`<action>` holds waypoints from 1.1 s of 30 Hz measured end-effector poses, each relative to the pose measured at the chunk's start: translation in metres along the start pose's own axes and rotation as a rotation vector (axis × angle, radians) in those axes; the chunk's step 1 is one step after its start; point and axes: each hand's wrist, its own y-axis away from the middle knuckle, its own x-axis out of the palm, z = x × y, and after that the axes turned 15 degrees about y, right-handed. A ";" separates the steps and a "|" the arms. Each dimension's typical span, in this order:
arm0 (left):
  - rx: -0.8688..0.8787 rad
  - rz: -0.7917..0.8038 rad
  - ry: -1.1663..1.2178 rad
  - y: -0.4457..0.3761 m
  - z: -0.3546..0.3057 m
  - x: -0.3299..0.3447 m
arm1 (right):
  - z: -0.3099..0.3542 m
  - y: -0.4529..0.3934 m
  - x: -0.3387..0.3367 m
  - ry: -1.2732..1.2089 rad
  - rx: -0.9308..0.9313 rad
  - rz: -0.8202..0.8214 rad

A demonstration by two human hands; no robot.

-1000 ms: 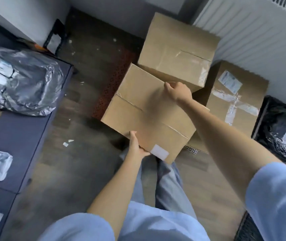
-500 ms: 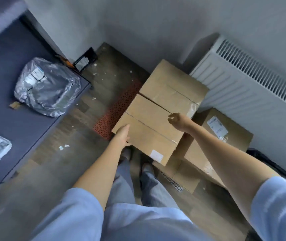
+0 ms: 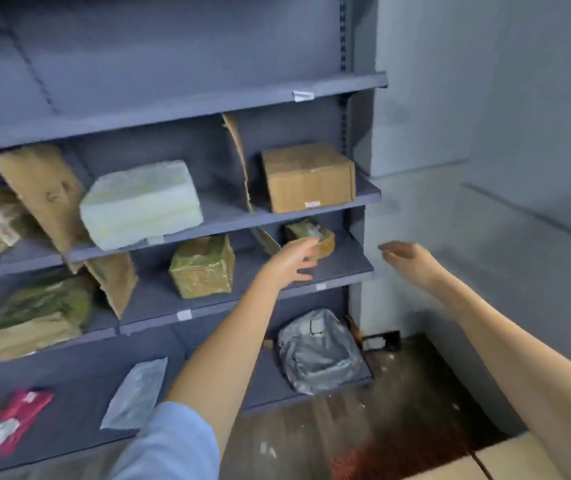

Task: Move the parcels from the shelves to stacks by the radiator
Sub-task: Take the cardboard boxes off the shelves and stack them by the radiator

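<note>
I face a grey shelf unit (image 3: 332,278) with parcels on its boards. A small brown taped parcel (image 3: 313,233) sits at the right end of the third board. My left hand (image 3: 291,261) reaches toward it with fingers straight, fingertips just in front of it; contact is unclear. My right hand (image 3: 405,259) hovers open beyond the shelf's right end, holding nothing. A brown cardboard box (image 3: 308,176) stands on the board above. A green-brown wrapped parcel (image 3: 204,271) sits left of my left hand. A grey plastic bag parcel (image 3: 318,351) lies on the bottom board.
A white foam-wrapped parcel (image 3: 142,204) and cardboard dividers (image 3: 239,157) stand on the second board. More parcels lie at far left, a flat clear bag (image 3: 135,393) and a red packet (image 3: 10,424) lower down. A cardboard box top (image 3: 499,459) shows bottom right by the grey wall.
Both hands have let go of the cardboard box stacked by the radiator. My view has swung up to the shelves, and both arms now reach toward the third board's right end.
</note>
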 end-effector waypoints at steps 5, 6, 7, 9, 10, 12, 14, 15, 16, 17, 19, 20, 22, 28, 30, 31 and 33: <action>0.140 -0.242 0.022 0.038 -0.065 -0.140 | 0.132 -0.047 0.014 -0.027 -0.207 0.005; 0.149 -0.282 0.020 0.045 -0.071 -0.165 | 0.153 -0.056 0.022 -0.033 -0.231 0.018; 0.153 -0.310 0.014 0.051 -0.074 -0.189 | 0.172 -0.064 0.032 -0.027 -0.249 0.031; 0.143 -0.350 0.008 0.057 -0.075 -0.229 | 0.203 -0.079 0.057 -0.037 -0.264 0.040; 0.128 -0.364 0.012 0.058 -0.074 -0.245 | 0.214 -0.085 0.071 -0.055 -0.261 0.045; 0.092 -0.370 0.010 0.052 -0.070 -0.267 | 0.228 -0.093 0.098 -0.077 -0.233 0.065; 0.066 -0.336 -0.026 0.036 -0.069 -0.273 | 0.231 -0.098 0.120 -0.068 -0.197 0.085; 0.066 -0.309 -0.048 0.025 -0.071 -0.270 | 0.229 -0.101 0.126 -0.063 -0.180 0.084; 0.074 -0.283 -0.065 0.012 -0.074 -0.263 | 0.226 -0.105 0.128 -0.059 -0.158 0.080; 0.085 -0.256 -0.077 -0.001 -0.076 -0.255 | 0.220 -0.110 0.127 -0.049 -0.135 0.074; 0.113 -0.198 -0.098 -0.031 -0.080 -0.230 | 0.202 -0.125 0.118 -0.035 -0.080 0.049; 0.121 -0.168 -0.111 -0.047 -0.081 -0.215 | 0.190 -0.135 0.111 -0.035 -0.040 0.026; 0.112 -0.110 -0.129 -0.079 -0.080 -0.186 | 0.164 -0.155 0.093 -0.039 0.062 -0.055; 0.046 -0.140 -0.050 -0.177 -0.073 -0.121 | 0.089 -0.233 0.054 -0.111 0.233 -0.273; 0.141 -0.288 -0.047 -0.207 -0.074 -0.109 | 0.073 -0.258 0.045 -0.152 0.279 -0.325; 0.187 -0.336 -0.030 -0.220 -0.075 -0.105 | 0.068 -0.270 0.039 -0.191 0.306 -0.352; 0.224 -0.378 0.027 -0.241 -0.075 -0.098 | 0.060 -0.293 0.031 -0.325 0.325 -0.376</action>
